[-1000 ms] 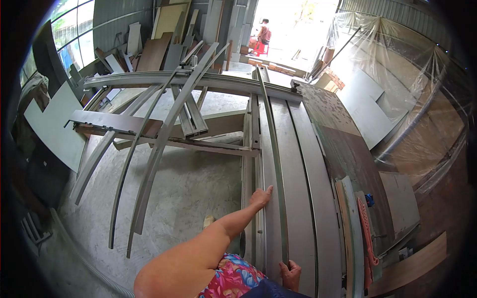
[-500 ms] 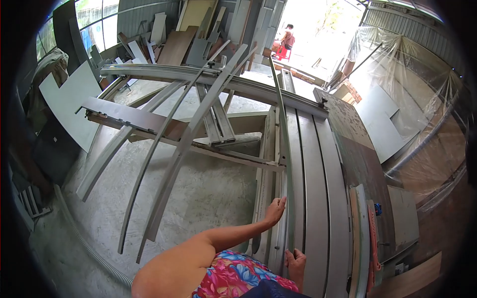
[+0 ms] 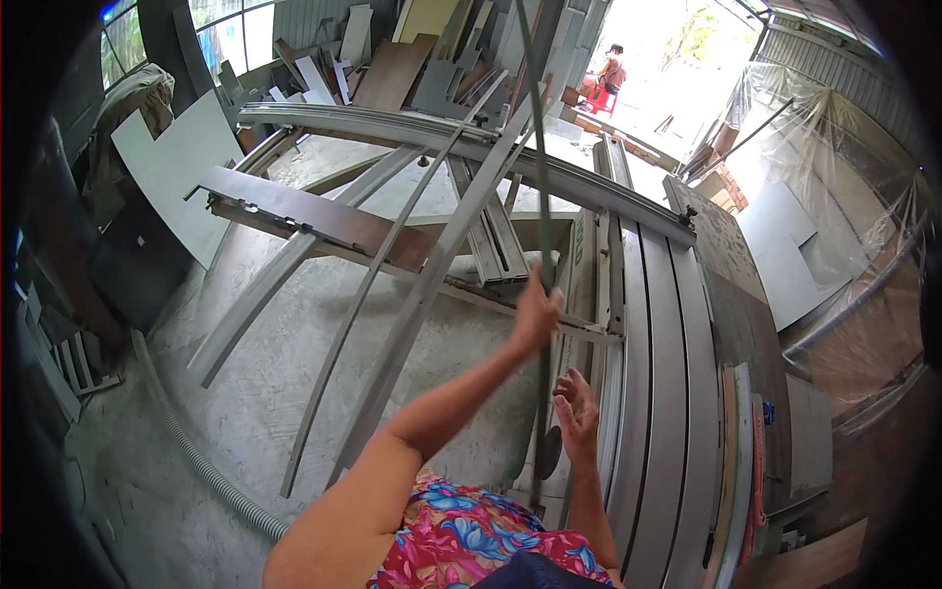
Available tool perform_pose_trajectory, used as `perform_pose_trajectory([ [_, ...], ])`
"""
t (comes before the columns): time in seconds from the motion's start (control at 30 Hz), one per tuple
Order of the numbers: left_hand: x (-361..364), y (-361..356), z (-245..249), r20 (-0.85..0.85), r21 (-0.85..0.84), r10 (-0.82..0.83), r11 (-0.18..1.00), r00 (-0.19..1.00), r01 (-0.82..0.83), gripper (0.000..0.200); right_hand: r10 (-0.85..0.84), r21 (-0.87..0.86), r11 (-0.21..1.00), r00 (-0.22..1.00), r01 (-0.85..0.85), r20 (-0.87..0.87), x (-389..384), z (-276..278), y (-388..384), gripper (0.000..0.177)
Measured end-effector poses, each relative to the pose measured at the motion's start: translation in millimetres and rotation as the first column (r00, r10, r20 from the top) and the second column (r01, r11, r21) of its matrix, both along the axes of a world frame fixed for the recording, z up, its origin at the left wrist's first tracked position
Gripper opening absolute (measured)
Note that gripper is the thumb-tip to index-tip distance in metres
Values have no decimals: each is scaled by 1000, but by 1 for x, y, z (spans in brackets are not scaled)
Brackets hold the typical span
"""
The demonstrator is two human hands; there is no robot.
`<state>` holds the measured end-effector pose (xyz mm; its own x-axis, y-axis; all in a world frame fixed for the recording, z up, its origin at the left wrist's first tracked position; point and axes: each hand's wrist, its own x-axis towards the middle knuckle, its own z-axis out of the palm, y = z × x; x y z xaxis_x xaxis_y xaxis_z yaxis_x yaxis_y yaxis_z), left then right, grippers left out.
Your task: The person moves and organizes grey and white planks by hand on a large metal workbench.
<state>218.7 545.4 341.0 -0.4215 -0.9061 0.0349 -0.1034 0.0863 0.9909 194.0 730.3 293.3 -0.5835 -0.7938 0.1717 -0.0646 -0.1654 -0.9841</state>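
A long thin dark strip [image 3: 539, 128] stands nearly upright in the view, from the top edge down past both hands. My left hand [image 3: 539, 312] is closed on it at mid-length, the thumb side against the strip. To the right and lower is my right hand [image 3: 577, 407], raised beside the strip with its fingers apart and somewhat curled, holding nothing visible. Right of both hands lies the grooved grey metal table [image 3: 640, 393] of a machine. A dark rounded disc [image 3: 551, 454] shows low beside the strip.
Long metal bars [image 3: 417, 294] lie across the frame [image 3: 471, 293] on the left. A rail [image 3: 392, 126] crosses behind. A ribbed hose [image 3: 201, 456] runs over the floor. Boards [image 3: 734, 442] stand at the right. A person [image 3: 613, 74] sits far off near the opening.
The strip has moved left off the metal table's edge, with my left hand raised on it. My right hand has risen and its fingers have opened. The view has shifted left.
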Motion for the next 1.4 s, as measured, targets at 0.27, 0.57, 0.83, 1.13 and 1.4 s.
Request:
perform_pose_trajectory([
  [0.27,112,-157,9,371,-495,426,842,825,-213,55,-139,223,965,990,135,4,-9,-46,77,41],
  [0.57,188,-189,-60,640,-472,381,880,667,-49,55,-425,383,847,902,368,74,13,-82,168,34],
  [0.83,181,-208,-78,646,-477,457,867,611,-144,57,-412,461,799,910,386,-48,34,-73,171,32],
  [1.13,175,-243,-89,706,-495,458,865,541,-86,50,-404,486,780,910,394,-90,48,-71,162,30],
  [1.4,159,-244,-98,717,-554,504,831,481,-45,39,-297,556,759,940,338,-166,56,-63,140,31],
])
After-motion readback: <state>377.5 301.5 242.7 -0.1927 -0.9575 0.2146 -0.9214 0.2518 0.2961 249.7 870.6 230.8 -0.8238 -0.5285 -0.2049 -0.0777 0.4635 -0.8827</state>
